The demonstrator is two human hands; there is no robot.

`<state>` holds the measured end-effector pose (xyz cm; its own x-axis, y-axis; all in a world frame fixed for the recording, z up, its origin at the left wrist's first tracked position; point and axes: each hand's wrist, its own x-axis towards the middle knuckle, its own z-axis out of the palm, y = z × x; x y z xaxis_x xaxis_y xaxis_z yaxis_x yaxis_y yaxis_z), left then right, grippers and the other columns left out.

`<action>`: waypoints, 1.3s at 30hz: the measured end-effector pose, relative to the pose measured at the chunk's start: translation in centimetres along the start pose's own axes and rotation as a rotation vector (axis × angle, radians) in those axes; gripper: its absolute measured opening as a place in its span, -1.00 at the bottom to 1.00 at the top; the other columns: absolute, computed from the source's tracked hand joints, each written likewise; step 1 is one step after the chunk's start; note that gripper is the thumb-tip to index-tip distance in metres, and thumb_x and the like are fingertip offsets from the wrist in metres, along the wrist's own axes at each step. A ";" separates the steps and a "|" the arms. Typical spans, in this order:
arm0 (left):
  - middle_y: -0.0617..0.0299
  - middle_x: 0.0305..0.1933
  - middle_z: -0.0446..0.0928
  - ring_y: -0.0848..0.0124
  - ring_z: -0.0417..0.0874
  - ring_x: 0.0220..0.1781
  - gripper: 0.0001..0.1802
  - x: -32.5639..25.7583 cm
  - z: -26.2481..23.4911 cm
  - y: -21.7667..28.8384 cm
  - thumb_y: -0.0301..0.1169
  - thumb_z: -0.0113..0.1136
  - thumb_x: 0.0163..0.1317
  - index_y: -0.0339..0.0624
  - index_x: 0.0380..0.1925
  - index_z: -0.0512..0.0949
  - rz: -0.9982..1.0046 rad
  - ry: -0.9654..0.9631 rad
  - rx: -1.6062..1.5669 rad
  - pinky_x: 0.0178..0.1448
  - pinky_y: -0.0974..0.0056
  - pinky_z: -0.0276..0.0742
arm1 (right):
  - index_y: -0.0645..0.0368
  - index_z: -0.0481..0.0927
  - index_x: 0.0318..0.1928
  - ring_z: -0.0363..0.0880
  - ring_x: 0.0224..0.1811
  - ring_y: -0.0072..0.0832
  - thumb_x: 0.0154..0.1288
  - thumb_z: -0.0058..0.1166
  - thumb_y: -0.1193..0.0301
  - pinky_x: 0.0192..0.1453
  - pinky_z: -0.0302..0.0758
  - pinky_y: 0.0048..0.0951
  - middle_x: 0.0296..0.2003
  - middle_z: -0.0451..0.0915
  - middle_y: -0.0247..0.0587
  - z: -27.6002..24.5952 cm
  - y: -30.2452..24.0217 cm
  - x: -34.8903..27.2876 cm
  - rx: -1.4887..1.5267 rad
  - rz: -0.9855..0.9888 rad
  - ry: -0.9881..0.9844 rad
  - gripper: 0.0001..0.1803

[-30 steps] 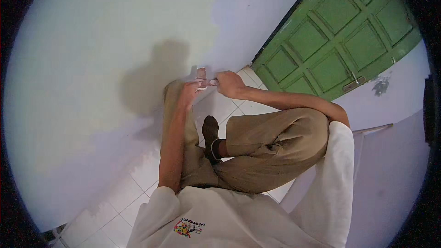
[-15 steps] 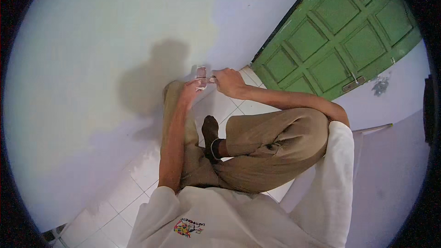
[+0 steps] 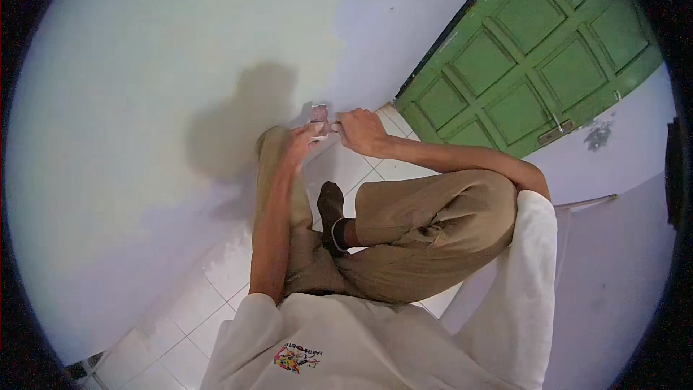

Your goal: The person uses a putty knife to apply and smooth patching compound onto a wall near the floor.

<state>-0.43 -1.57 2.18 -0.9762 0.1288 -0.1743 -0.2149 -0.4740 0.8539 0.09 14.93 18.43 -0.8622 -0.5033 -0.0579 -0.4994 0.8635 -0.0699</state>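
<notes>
Green door [image 3: 530, 47] at two o'clock, left hand [image 3: 302, 144] pinches pinkish piece [image 3: 319, 113], right hand [image 3: 362, 132] curls alongside, hold unclear; likely two-handed working, needs steadiness.

A small rectangular piece [image 3: 319, 112] showed reddish brown edged in white, while the wall [image 3: 144, 87] bore pale green washing into lilac. Khaki-brown trousers [image 3: 433, 253], a dark brown sock [image 3: 330, 202] and a white T-shirt [image 3: 411, 347] with a multicoloured chest print [image 3: 291, 359] set the wearer's palette. The panelled door [image 3: 509, 65] was leaf green, the white floor tiles [image 3: 177, 361] ruled with dark grid lines.
</notes>
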 end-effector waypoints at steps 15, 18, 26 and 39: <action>0.38 -0.32 0.63 0.50 0.54 -0.22 -0.78 -1.4 0.9 0.6 -0.27 0.34 0.30 -0.21 -0.32 0.73 0.228 -0.109 0.279 -0.01 0.30 0.40 | 0.29 0.64 -0.20 0.68 -0.09 0.12 0.27 0.15 0.27 0.01 0.60 0.08 -0.25 0.67 0.23 -0.3 0.2 -0.8 0.061 -0.012 -0.136 -0.70; 0.39 -0.32 0.63 0.53 0.53 -0.23 -0.79 -1.3 1.0 1.0 -0.29 0.34 0.29 -0.22 -0.31 0.73 0.234 -0.126 0.357 -0.01 0.34 0.40 | 0.30 0.63 -0.14 0.67 -0.06 0.13 0.31 0.11 0.23 0.05 0.58 0.10 -0.23 0.66 0.24 -0.5 0.4 -1.1 0.059 0.003 -0.206 -0.65; 0.40 -0.29 0.64 0.56 0.53 -0.18 -0.79 -1.5 1.3 1.1 -0.27 0.34 0.30 -0.19 -0.29 0.73 0.171 -0.186 0.256 0.04 0.36 0.38 | 0.32 0.61 -0.11 0.67 -0.06 0.12 0.31 0.13 0.20 0.06 0.59 0.11 -0.26 0.65 0.27 0.8 1.2 -1.1 0.009 -0.067 -0.150 -0.62; 0.29 -0.15 0.67 0.43 0.61 -0.05 -0.63 -0.5 1.4 -0.6 -0.13 0.19 0.38 -0.18 -0.09 0.72 0.015 -0.096 0.133 0.10 0.29 0.44 | 0.39 0.64 -0.22 0.69 -0.15 0.12 0.32 0.08 0.28 -0.06 0.61 0.07 -0.38 0.65 0.30 1.6 1.3 -1.0 -0.042 -0.075 -0.111 -0.66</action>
<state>0.25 -0.13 2.40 -0.9709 0.2082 -0.1185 -0.1884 -0.3578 0.9146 0.41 16.52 16.82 -0.8086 -0.5650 -0.1643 -0.5675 0.8226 -0.0363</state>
